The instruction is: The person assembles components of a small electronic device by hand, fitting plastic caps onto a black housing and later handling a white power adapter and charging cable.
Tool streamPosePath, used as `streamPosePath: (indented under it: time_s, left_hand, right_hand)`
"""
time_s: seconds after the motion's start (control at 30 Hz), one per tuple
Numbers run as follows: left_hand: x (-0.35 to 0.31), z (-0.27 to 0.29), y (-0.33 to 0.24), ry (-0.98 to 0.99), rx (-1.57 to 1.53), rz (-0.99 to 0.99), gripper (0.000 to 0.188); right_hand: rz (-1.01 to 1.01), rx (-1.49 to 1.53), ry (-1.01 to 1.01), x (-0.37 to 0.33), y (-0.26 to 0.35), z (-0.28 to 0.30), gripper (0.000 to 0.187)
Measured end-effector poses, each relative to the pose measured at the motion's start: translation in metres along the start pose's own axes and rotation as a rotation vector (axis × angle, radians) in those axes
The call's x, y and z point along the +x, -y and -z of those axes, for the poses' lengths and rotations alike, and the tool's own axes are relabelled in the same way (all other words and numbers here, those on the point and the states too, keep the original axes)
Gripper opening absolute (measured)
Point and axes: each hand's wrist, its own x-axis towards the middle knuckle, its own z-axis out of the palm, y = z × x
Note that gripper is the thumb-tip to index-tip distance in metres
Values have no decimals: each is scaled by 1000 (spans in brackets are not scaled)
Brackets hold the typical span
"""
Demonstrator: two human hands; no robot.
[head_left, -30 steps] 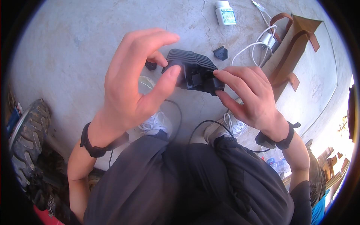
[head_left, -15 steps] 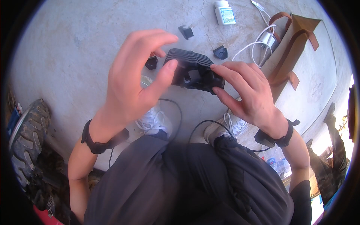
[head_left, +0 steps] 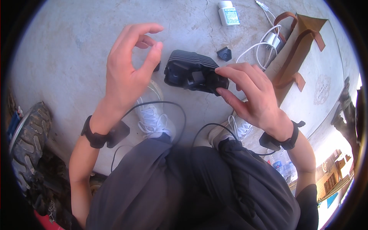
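Note:
My right hand [head_left: 253, 86] pinches the right end of a black plastic casing [head_left: 178, 76] with a ribbed top and recessed openings in its side. The casing is held up in front of me, over the concrete floor. To its left, my left hand [head_left: 132, 61] is raised with fingers curved and thumb apart, touching nothing. A small dark piece [head_left: 157, 67] shows beside the left hand, mostly hidden behind it. Another small black angular piece [head_left: 224, 54] lies on the floor beyond the casing.
A white bottle [head_left: 229, 13] with a blue label stands at the far side. To the right are a white cable with a plug [head_left: 271, 40] and a paper bag [head_left: 318, 73] with brown handles. A treaded tyre [head_left: 30, 142] is at the left. Black cords run near my white shoes [head_left: 155, 119].
My left hand has moved left, away from the casing. A small dark piece seen beyond the casing before no longer shows there. The right hand keeps its hold, almost still.

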Motion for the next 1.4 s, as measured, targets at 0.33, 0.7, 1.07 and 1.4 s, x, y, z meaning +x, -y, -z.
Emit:
streamPosePath:
  time_s: [0.33,0.7,1.07,1.4]
  left_hand:
    - [-1,-2,6,-4,-19,72,22]
    - [0,-3,10,1,-63,109,22]
    - [0,-12,25,25,-84,143,23]
    - [34,-17,68,33,51,145,26]
  right_hand:
    - [-109,265,-149,-4,8,10,43]
    - [-194,404,-62,-17,24,6,34]
    - [-251,432,-89,-9,14,-8,32]
    - [-241,328,-24,-14,11,-6,39]
